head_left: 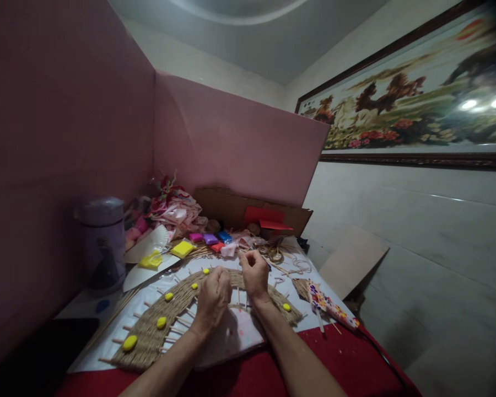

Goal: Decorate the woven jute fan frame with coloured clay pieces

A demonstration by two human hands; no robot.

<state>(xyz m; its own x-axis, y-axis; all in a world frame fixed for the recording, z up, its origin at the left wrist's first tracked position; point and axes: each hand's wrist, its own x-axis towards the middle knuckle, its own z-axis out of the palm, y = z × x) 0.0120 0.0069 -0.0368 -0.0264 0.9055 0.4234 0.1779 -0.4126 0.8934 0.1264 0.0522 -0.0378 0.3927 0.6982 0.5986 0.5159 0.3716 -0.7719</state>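
Note:
A woven twine arch (149, 325) with thin wooden sticks poking out of both edges lies on the white sheet in front of me. Flat yellow clay discs (129, 343) dot its surface. My left hand (214, 298) is closed over the middle of the arch, its fingers curled downward. To its right, my right hand (254, 274) is raised a little with thumb and fingertips pinched together. Whatever either hand holds is too small or too hidden to tell. Under my forearms lies a pale, spotted padded piece (242, 333).
Yellow clay packs (183, 248) and purple clay (210, 239) lie behind the arch, near a pink ribbon heap (177, 212). A lidded tumbler (103, 242) stands left. Scissors (276, 253) lie behind, and a flower-patterned tool with a cord (330, 306) is at right. Pink panels (235, 143) wall the back.

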